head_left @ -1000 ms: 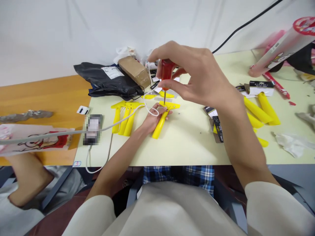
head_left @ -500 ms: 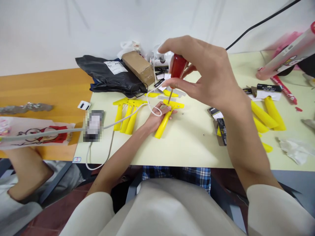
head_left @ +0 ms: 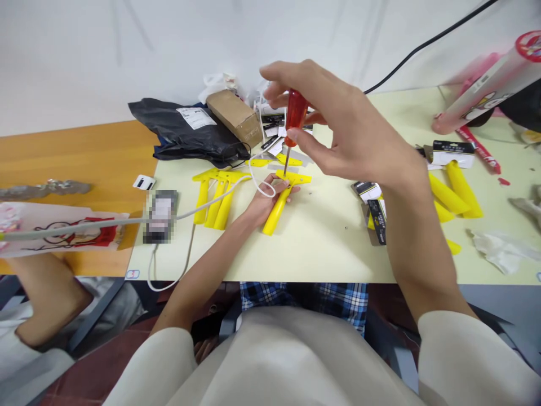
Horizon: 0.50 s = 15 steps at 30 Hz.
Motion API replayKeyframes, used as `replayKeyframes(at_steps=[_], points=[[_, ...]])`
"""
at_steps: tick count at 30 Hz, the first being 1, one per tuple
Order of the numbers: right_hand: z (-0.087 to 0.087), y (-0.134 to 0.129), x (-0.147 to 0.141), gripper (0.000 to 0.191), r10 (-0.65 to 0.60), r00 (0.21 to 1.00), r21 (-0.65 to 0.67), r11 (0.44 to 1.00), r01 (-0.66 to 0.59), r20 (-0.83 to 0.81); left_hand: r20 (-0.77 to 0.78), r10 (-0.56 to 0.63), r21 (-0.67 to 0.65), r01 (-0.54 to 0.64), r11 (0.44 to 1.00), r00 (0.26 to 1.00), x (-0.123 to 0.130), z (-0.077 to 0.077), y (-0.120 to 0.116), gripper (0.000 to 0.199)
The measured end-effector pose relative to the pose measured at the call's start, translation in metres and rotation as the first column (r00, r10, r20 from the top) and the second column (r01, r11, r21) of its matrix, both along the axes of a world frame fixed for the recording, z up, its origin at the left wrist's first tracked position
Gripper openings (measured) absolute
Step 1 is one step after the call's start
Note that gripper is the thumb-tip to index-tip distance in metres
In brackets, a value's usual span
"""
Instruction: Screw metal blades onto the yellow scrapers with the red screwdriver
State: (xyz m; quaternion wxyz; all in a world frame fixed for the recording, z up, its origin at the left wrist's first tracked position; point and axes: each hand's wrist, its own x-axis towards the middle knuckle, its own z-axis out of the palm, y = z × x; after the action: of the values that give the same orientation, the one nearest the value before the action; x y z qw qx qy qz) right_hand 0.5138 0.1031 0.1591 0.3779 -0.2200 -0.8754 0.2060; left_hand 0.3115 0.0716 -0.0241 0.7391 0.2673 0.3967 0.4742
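My right hand (head_left: 321, 115) is closed around the red handle of a screwdriver (head_left: 295, 115), thumb on one side and fingers round the top. The screwdriver stands nearly upright, its tip at the head of a yellow T-shaped scraper (head_left: 278, 210). My left hand (head_left: 267, 198) grips that scraper by its head, steadying it on the table, with its handle slanting toward me. Several like yellow scrapers (head_left: 217, 197) lie side by side to the left. Behind the held one are flat yellow head pieces (head_left: 288, 160). A small screw (head_left: 346, 228) rests on the table to the right.
A white cable (head_left: 203, 210) crosses the table close to my left hand. At the back lie a black plastic parcel (head_left: 169, 132) and a cardboard box (head_left: 235, 117). Right are yellow handles (head_left: 462, 189), black-and-white packaging (head_left: 377, 217) and crumpled tissue (head_left: 499, 248). A person's arm (head_left: 51, 287) is far left.
My right hand has shifted slightly left, its fingers changing position around the screwdriver handle. The tip stays at the scraper head, which my left hand still holds. The view has shifted slightly.
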Motion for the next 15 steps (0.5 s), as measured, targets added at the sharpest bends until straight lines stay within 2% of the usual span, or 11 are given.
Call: replayKeyframes(at_steps=[3,6,9,12,15], points=[[0.0010,-0.0014,0.0036,0.048,-0.036,0.999,-0.056,0.998,0.035,-0.013,0.004,-0.004,0.011,0.004,1.000,1.000,0.0001,-0.0005,-0.0009,0.051],[-0.0004,0.0016,0.0019,0.042,-0.071,0.997,0.005,0.997,0.071,0.003,0.010,0.007,0.000,-0.007,1.000,1.000,0.0007,0.0005,-0.0021,0.052],[-0.0024,0.0039,-0.0022,0.052,-0.073,0.997,0.067,0.995,0.071,0.026,0.017,0.018,-0.011,-0.018,1.000,1.000,0.0006,0.0011,-0.0026,0.052],[-0.0057,0.0057,-0.0046,0.059,-0.034,0.999,-0.013,0.999,0.034,0.005,0.026,0.026,-0.007,-0.026,1.000,0.999,-0.0005,0.0004,-0.0024,0.050],[-0.0080,0.0061,-0.0062,0.056,-0.023,0.998,-0.096,0.995,0.018,-0.051,0.031,0.009,0.009,-0.009,1.000,0.999,-0.0015,-0.0005,-0.0019,0.048]])
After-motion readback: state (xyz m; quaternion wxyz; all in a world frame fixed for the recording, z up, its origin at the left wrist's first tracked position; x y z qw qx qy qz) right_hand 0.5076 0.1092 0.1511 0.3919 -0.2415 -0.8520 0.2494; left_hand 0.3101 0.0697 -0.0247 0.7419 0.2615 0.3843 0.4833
